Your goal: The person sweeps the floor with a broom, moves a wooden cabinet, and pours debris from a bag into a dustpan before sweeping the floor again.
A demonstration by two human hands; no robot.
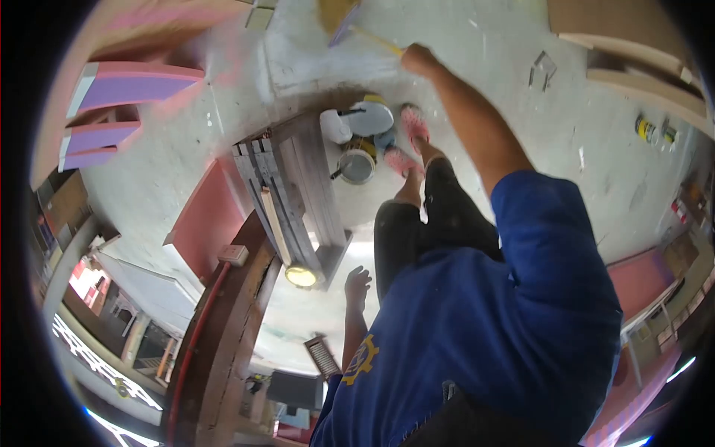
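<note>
Concrete workshop floor (521,97), dusty. Right hand (418,59): fingers clenched round the yellow handle of a broom (344,16), whose head lies just beyond the fingertips. Left hand (357,284): released, hanging free. Step, by judgement: sweeping. Next stroke calls for clearing the paint tins (357,164) by the feet.

broom head (337,16) cut off by the top edge, small bottles (654,130) on the floor too small to read, right hand (418,58) fingers hidden around the broom handle
</note>
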